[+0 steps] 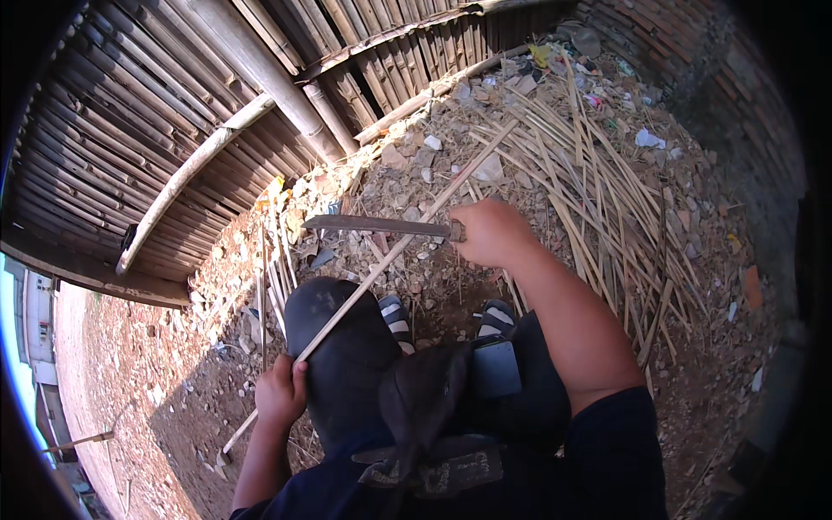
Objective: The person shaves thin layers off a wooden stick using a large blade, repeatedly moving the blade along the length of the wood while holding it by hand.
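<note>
My left hand (282, 390) is closed round the lower part of a long, pale bamboo strip (364, 288). The strip slants up to the right across my left knee, and its short lower end sticks out below the hand. In my right hand (487, 232) is the handle of a machete (377, 225), its dark blade pointing left. The blade crosses the strip beyond my knees; whether its edge touches the strip I cannot tell.
A heap of split bamboo strips (598, 191) lies on the rubble to the right. More strips (276, 251) rest at the left. A bamboo slat wall (165, 113) with thick poles stands at the far left, and a brick wall (737, 113) at the far right. A phone (495, 370) rests on my lap.
</note>
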A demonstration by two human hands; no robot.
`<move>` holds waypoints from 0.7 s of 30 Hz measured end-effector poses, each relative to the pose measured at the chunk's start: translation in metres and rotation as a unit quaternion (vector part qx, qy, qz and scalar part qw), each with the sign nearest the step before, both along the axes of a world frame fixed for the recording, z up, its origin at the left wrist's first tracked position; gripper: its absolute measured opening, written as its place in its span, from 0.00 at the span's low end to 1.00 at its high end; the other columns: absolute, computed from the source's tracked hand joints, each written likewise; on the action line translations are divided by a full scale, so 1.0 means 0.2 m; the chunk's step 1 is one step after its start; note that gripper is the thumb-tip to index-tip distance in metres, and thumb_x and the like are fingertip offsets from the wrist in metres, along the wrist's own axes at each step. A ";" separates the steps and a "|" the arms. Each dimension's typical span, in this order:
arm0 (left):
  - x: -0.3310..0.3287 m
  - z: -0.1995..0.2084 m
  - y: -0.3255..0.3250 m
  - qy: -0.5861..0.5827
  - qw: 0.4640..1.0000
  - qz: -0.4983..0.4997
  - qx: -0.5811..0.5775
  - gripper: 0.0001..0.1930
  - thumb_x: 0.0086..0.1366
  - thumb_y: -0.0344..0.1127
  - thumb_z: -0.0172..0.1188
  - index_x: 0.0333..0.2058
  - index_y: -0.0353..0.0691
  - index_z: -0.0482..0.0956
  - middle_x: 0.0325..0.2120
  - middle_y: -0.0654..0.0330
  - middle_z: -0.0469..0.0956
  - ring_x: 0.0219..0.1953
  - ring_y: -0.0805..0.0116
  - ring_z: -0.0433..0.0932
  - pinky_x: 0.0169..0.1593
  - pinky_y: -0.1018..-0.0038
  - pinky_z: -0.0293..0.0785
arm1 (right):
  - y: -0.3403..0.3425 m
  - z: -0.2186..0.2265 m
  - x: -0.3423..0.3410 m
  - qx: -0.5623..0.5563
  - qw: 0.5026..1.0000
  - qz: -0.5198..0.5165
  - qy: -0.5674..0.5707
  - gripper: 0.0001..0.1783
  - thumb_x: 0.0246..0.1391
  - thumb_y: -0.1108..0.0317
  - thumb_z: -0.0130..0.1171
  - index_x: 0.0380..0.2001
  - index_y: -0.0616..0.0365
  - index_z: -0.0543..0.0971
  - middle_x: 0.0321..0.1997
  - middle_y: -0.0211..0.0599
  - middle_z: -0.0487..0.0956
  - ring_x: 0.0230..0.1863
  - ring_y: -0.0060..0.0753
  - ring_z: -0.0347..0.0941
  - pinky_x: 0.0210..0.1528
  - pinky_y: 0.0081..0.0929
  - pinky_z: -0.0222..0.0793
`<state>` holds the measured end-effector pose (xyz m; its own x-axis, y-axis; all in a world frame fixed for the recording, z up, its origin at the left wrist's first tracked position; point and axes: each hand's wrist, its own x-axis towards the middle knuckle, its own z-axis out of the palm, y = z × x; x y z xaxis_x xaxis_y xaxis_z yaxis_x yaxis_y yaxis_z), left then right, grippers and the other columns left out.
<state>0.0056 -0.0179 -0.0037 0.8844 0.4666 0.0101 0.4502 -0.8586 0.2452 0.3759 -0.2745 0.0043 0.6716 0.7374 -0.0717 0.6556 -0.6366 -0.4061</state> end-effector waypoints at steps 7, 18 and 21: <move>0.00 0.00 0.02 0.001 1.000 -0.005 0.000 0.16 0.74 0.46 0.54 0.32 0.39 0.71 0.19 0.43 0.76 0.24 0.35 0.77 0.29 0.46 0.71 | 0.00 0.08 -0.01 -0.024 0.997 -0.065 0.028 0.11 0.49 0.60 0.66 0.37 0.49 0.84 0.38 0.44 0.85 0.44 0.53 0.82 0.49 0.48 0.78; -0.01 -0.02 0.04 -0.001 1.000 -0.007 0.014 0.16 0.75 0.46 0.53 0.34 0.38 0.71 0.20 0.42 0.76 0.25 0.34 0.77 0.29 0.45 0.71 | 0.02 0.00 0.00 0.033 0.997 -0.072 0.019 0.14 0.48 0.61 0.68 0.38 0.54 0.84 0.34 0.50 0.83 0.40 0.58 0.81 0.44 0.50 0.77; -0.02 -0.03 0.05 -0.003 1.000 -0.007 0.001 0.17 0.75 0.46 0.53 0.33 0.38 0.70 0.20 0.42 0.76 0.25 0.34 0.77 0.29 0.44 0.70 | 0.04 -0.02 -0.01 0.009 1.000 -0.020 0.022 0.12 0.47 0.63 0.66 0.36 0.54 0.83 0.35 0.48 0.84 0.41 0.56 0.81 0.46 0.50 0.77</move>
